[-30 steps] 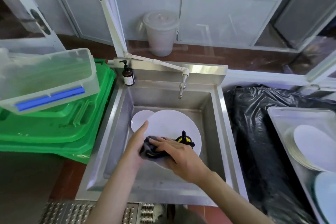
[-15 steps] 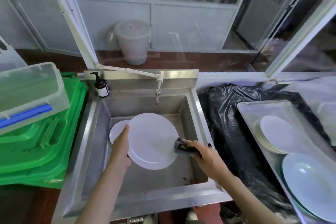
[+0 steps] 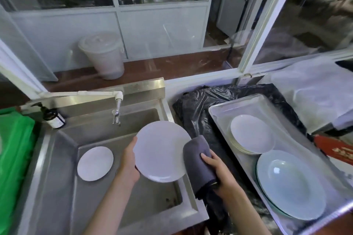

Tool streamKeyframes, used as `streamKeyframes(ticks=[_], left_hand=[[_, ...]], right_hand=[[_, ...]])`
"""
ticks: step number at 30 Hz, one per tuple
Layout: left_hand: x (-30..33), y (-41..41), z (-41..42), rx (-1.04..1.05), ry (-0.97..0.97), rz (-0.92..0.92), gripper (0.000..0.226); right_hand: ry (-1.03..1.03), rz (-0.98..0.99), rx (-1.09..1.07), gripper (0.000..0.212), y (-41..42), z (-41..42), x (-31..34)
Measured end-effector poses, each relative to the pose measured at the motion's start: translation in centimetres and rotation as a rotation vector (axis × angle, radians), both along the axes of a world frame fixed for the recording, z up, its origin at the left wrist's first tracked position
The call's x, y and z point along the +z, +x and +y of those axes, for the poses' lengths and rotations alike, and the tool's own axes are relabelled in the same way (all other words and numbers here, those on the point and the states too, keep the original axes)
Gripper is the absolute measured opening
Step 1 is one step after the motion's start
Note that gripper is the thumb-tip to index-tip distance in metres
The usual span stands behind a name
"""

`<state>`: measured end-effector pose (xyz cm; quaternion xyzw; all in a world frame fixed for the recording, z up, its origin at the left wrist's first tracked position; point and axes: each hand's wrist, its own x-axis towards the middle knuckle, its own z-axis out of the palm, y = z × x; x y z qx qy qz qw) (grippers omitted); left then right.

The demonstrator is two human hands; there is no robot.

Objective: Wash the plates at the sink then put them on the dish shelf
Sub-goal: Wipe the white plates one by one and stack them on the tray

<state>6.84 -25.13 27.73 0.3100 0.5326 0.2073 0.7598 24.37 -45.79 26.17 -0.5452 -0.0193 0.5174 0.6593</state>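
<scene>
Big white plate held up over the right side of the steel sink, one hand on each edge.

Left hand grips the plate's left rim, thumb lying up along the edge, other fingers tucked behind so can't tell how they sit. Right hand is curled round a grey cloth that's wrapped over the plate's right rim, thumb pressed on top. Smaller plate lies flat in the basin, left of that hand, below the tap. Soap bottle sits on the sink's back left corner. Right of the sink there's black plastic sheeting, then a metal tray with stacked plates and a big glass dish. Glass partitions and a lidded white bin behind.
</scene>
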Motion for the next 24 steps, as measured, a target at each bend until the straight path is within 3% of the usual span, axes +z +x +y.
streamKeyframes(ticks=[3,11,15,20,24], left_hand=[[-1.1,5.2,-1.6,-0.016,0.013,0.017,0.037],[-2.8,18.8,-7.3,-0.123,0.038,0.024,0.042],[-4.2,24.4,-9.4,-0.176,0.079,0.023,0.038],[-5.3,30.6,-11.6,-0.272,0.296,0.086,0.016],[-6.9,34.1,-13.2,-0.322,0.361,0.118,0.028]], right_hand=[[-0.039,-0.033,-0.044,0.047,4.0,-1.7,-1.0],[-0.118,-0.135,-0.263,0.023,14.3,-6.7,-2.3],[-0.181,-0.202,-0.342,0.045,17.9,-9.0,-3.1],[-0.269,-0.275,-0.4,0.02,21.3,-11.0,-4.5],[-0.36,-0.379,-0.428,0.008,23.5,-11.6,-4.7]])
